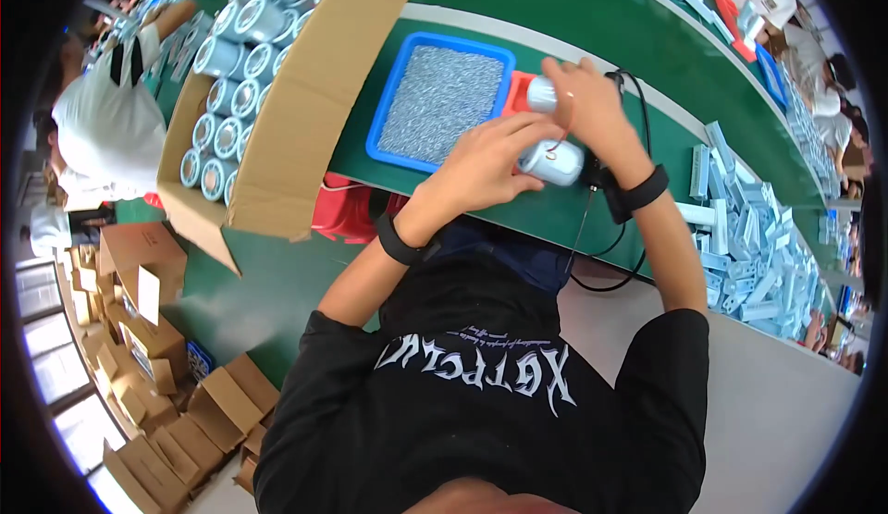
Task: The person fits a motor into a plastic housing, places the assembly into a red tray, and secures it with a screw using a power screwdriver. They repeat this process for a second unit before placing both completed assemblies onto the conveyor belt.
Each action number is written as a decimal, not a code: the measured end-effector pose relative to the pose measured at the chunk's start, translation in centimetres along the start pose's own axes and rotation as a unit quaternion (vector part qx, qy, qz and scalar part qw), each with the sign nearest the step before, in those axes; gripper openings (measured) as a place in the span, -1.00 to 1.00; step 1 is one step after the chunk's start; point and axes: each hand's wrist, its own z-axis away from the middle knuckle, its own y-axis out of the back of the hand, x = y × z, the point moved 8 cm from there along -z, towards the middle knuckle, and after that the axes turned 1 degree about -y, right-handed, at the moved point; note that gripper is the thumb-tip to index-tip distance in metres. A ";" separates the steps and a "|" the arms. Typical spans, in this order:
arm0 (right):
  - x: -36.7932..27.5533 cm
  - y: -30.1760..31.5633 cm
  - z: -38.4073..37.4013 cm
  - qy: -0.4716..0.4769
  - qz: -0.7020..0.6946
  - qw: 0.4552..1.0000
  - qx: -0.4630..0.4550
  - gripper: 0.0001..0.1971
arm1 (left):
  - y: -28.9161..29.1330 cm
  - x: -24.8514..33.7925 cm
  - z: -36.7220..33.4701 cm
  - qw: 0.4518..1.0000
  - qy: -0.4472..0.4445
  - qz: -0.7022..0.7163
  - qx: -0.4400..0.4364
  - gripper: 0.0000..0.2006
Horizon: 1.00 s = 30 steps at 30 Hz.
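Observation:
My left hand (495,158) is closed around a light blue rounded housing (553,162), thumb below and fingers above it. Just beyond it is a smaller light blue cylindrical part (542,95), over the edge of a red object (521,91). My right hand (587,102) curls around that part's right side, fingers bent over it; its thumb is partly hidden. A thin reddish wire (567,118) runs between the two light blue pieces. Left of my hands lies a blue tray (377,135) filled with many small silvery pieces, probably screws.
An open cardboard box (310,116) of light blue cylinders stands at the left. Black cables (645,116) loop beside my right wrist. Light blue strip-shaped parts (745,246) are heaped at the right. Cartons (176,403) lie at the lower left; other people are around.

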 end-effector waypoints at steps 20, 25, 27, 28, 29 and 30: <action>0.1 -0.5 2.9 0.044 -0.325 0.945 0.001 -0.62 | -1.6 -8.0 0.4 0.999 0.030 0.028 -0.024 -0.44; 0.2 -0.2 3.0 0.007 -0.290 0.956 0.029 -0.65 | -1.5 -7.7 0.1 1.000 0.001 0.007 -0.015 -0.50; -0.1 -0.2 3.1 0.019 -0.282 0.959 0.029 -0.66 | -1.5 -7.8 0.1 1.000 0.008 0.010 -0.017 -0.52; -0.3 -0.1 3.2 0.032 -0.271 0.962 0.031 -0.67 | -1.5 -7.8 0.2 1.000 0.017 0.016 -0.014 -0.52; -0.6 0.0 3.2 0.045 -0.261 0.964 0.032 -0.68 | -1.5 -7.9 0.2 0.999 0.026 0.021 -0.011 -0.51; -0.6 -0.1 3.3 0.046 -0.263 0.963 0.032 -0.68 | -1.5 -7.9 0.3 0.999 0.035 0.025 -0.008 -0.51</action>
